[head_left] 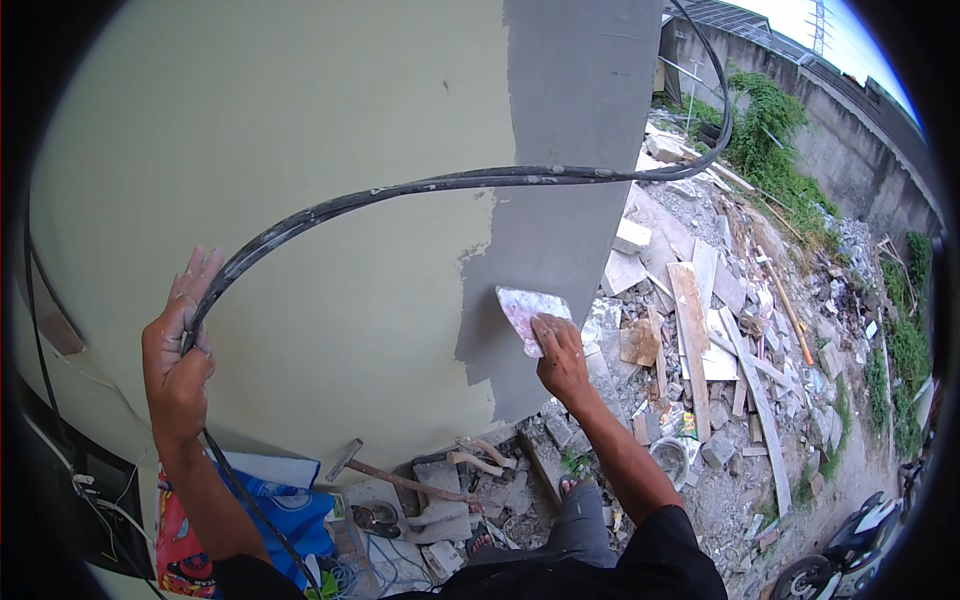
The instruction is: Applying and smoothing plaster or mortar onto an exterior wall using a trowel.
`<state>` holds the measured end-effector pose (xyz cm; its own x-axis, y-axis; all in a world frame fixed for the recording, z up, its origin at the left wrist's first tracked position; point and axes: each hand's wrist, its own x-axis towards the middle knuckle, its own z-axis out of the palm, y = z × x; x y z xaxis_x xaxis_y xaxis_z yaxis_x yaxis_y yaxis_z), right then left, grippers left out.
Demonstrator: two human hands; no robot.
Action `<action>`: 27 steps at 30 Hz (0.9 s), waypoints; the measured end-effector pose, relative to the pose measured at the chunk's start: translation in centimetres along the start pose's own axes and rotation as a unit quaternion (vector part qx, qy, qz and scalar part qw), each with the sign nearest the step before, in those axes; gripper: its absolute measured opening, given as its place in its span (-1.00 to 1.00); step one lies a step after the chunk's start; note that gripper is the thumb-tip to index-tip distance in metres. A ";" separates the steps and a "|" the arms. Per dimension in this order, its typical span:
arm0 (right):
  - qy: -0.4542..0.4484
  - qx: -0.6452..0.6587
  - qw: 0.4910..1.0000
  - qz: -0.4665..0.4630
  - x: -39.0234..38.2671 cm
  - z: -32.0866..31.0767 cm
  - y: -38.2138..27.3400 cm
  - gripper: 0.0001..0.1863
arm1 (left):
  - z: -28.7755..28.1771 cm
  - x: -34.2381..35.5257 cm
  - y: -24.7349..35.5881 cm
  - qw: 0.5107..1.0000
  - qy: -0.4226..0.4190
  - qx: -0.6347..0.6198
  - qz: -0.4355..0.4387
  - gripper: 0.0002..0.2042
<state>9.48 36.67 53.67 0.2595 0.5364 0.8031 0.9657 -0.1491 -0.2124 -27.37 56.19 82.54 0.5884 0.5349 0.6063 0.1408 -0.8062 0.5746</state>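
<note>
My left hand (180, 370) grips a bundle of black cables (400, 188) on the left, its fingertips raised beside it. The cables are smeared with pale marks, arch across the wall and hang down below my wrist. My right hand (558, 350) holds a flat scraper (525, 308) with a pale, stained blade against or very near the lower part of a grey patch (560, 90) on the wall's right side. The rest of the wall (300, 100) is pale green, with a ragged border where the grey begins.
Rubble and boards (690, 360) lie beyond the wall's corner, before a concrete boundary wall (850, 140) with plants. A hammer (395, 475), blue and red sacks (260, 480) and stones are by my feet. Loose wires hang far left. A motorbike (830, 560) stands bottom right.
</note>
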 end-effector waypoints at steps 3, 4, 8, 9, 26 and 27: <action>0.118 -0.054 0.991 -0.038 7.7 -3.8 -2.3 -0.47 | -1.8 -0.2 -1.3 1.000 -0.011 0.001 0.011 -0.54; 0.152 -0.065 0.984 -0.059 11.4 -5.5 -2.9 -0.46 | -2.3 -0.2 -1.5 1.000 -0.017 0.001 0.007 -0.47; 0.188 -0.110 0.971 -0.095 20.8 -6.1 -3.6 -0.52 | -2.5 0.0 -0.7 1.000 -0.017 0.012 0.022 -0.31; 0.179 -0.121 0.972 -0.090 21.2 -5.0 -3.2 -0.54 | -2.1 0.2 -0.8 1.000 -0.015 0.006 0.022 -0.31; 0.130 -0.123 0.975 -0.131 22.7 -8.3 -5.1 -0.55 | -2.9 0.2 -3.1 1.000 0.012 0.018 0.006 -0.32; 0.112 -0.116 0.977 -0.141 20.2 -6.1 -4.3 -0.48 | -2.4 0.4 -3.1 1.000 0.016 0.014 0.004 -0.32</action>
<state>10.51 43.10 74.24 -0.0503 0.3923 0.9185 0.9643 -0.2202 0.1468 -29.52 59.50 82.33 0.5641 0.5355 0.6285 0.1584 -0.8172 0.5542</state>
